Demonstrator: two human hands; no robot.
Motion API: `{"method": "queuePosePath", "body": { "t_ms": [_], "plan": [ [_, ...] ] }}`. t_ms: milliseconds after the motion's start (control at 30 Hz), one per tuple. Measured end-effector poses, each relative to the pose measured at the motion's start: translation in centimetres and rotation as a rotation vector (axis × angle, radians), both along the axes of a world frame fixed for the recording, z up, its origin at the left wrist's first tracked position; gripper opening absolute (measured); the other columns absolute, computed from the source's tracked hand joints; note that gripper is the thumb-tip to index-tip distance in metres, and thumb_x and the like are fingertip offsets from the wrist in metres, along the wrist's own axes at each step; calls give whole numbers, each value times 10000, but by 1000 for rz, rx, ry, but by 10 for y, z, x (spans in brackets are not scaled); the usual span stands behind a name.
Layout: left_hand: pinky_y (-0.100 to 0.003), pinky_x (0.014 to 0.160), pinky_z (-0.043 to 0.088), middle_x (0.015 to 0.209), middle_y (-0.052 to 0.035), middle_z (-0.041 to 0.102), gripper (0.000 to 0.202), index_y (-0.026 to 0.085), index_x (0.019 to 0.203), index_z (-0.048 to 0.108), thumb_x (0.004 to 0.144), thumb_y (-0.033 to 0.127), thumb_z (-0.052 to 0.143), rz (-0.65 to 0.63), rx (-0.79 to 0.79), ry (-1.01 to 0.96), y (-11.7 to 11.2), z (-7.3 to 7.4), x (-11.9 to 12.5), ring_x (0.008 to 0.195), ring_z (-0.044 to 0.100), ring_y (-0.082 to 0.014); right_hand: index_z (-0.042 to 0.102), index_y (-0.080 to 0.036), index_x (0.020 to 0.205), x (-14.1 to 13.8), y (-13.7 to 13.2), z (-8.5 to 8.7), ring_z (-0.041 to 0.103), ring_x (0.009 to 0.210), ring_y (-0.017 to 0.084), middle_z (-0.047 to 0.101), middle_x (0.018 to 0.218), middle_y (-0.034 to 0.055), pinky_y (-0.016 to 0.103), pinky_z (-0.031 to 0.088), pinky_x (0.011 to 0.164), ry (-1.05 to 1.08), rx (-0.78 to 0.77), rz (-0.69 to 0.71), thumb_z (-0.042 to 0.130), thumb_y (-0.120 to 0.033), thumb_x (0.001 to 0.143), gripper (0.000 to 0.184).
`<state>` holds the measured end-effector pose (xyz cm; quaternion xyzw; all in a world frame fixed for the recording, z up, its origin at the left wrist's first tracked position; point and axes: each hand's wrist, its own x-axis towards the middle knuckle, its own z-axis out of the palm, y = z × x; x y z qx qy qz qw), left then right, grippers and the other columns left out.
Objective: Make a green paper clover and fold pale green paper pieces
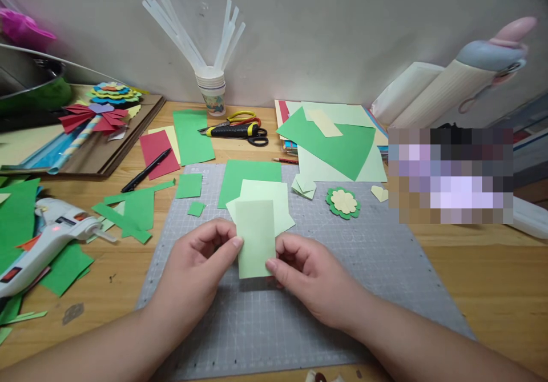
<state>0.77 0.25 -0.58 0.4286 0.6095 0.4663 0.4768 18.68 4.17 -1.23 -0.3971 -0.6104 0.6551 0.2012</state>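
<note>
Above the grey cutting mat (pixel 342 302), a pale green rectangle of paper (pixel 257 242) is held upright between both hands. My left hand (pixel 201 262) pinches its left edge between thumb and fingers. Lower on the right edge, my right hand (pixel 312 276) grips the same sheet. Behind it lie other pale green paper pieces (pixel 276 196) and a darker green sheet (pixel 240 179). To the right are a small folded pale paper (pixel 303 187), a green and cream paper flower (pixel 343 202) and a cream heart-shaped paper (pixel 379 193).
A white glue gun (pixel 64 228) rests at left among green scraps (pixel 137 210). A cutter (pixel 233 130), scissors (pixel 258 137) and a black pen (pixel 146 170) lie farther back. Paper cups (pixel 212 93) hold white sticks by the wall. Coloured sheets (pixel 338 148) are piled at back right.
</note>
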Motion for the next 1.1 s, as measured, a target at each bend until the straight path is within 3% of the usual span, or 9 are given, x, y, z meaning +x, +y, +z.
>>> {"method": "queuePosePath", "body": {
  "t_ms": [133,300,433,567,733,900,1100],
  "plan": [
    [-216,641,404,727,29,535,135,209,711,576,788,310,621,41,4,6,1,0,-1,707,487,-132,433,-200,671,2,0,3,431,605,127,490,641,-17,261,328,562,-55,23,65,494,-344,870,253],
    [-217,638,407,736,21,534,143,205,731,582,800,325,617,53,20,14,-1,-3,-2,703,488,-135,419,-200,608,3,0,4,407,573,127,455,585,-24,263,301,544,-137,168,97,445,-369,900,337],
    [-205,639,395,733,29,526,129,210,738,580,810,311,615,51,41,14,-1,-3,-2,709,472,-125,423,-199,624,1,1,4,400,589,125,450,608,-23,259,301,550,-136,206,93,453,-317,884,287],
    [-208,622,394,715,28,525,134,203,716,572,807,297,603,-14,24,10,2,0,-1,688,473,-122,416,-195,628,1,-1,4,385,605,118,420,625,-29,251,319,568,-19,154,98,512,-253,824,225],
    [-228,593,396,685,13,528,170,192,680,558,807,303,577,-148,-21,45,2,3,1,656,480,-134,476,-185,704,3,-3,1,445,647,128,496,699,-3,255,365,592,92,7,37,516,-392,862,263],
    [-222,592,394,697,17,523,176,201,677,547,820,300,570,-113,27,50,0,4,1,662,484,-132,437,-196,637,4,0,-4,426,560,115,479,588,-25,243,339,530,34,-32,8,534,-461,856,358],
    [-207,617,388,716,29,524,140,208,707,568,811,297,599,-10,15,8,4,-2,-1,685,474,-122,463,-203,736,1,1,-2,470,620,118,523,680,-22,240,370,575,51,-15,24,532,-315,866,185]
  ]
}}
